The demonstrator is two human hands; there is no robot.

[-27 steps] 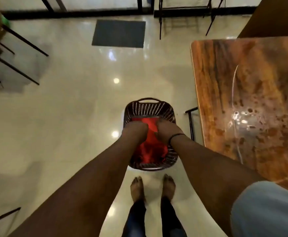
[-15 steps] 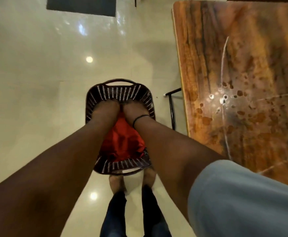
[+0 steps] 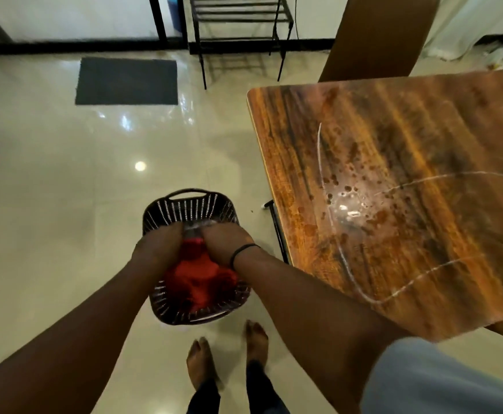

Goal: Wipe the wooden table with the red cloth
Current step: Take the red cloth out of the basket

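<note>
Hands point(image 3: 160, 249) point(image 3: 223, 246) gripping red cloth point(image 3: 199, 279), lengthwise in basket point(image 3: 190, 207).

Black wristband point(image 3: 243, 252), pale blue short sleeve point(image 3: 441, 380), dark trousers point(image 3: 262, 392), barefoot.

A single wide-angle view, from the person's head, looks steeply down and forward. Bare feet point(image 3: 229, 358) stand at six o'clock, a dark basket point(image 3: 195, 256) sits on the floor near centre, and the wooden table point(image 3: 393, 198) fills three o'clock. Edges bend and blur, so the far wall at twelve is probably nearer than it seems.
</note>
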